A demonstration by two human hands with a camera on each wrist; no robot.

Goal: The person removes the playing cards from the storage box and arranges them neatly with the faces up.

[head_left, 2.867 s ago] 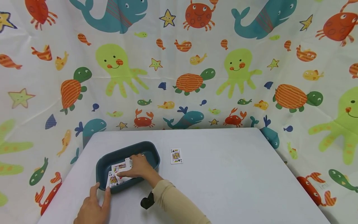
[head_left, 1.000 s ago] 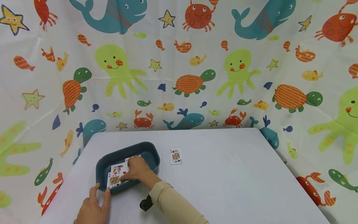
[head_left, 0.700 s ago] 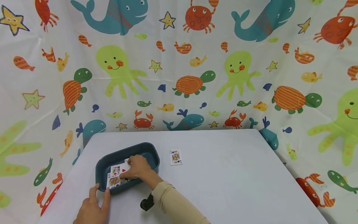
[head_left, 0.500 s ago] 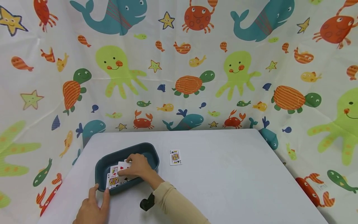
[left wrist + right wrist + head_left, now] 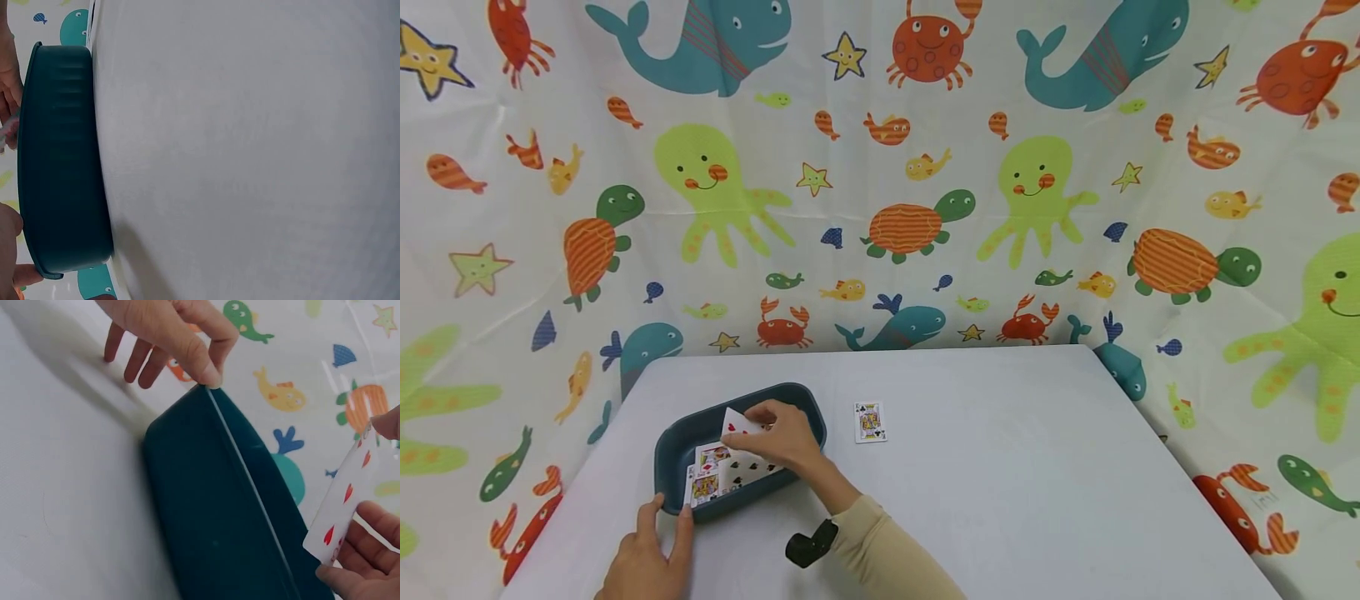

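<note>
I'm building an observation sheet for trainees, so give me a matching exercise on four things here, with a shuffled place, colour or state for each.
Column one:
1. Left hand
2. Right hand
3. Tray
4. King of clubs

Column two:
A. Dark teal
B. Lying on the table, apart from both hands
C. At a corner of the tray
D. Pinching a card with red hearts

Right pairs: 1-C, 2-D, 3-A, 4-B.
</note>
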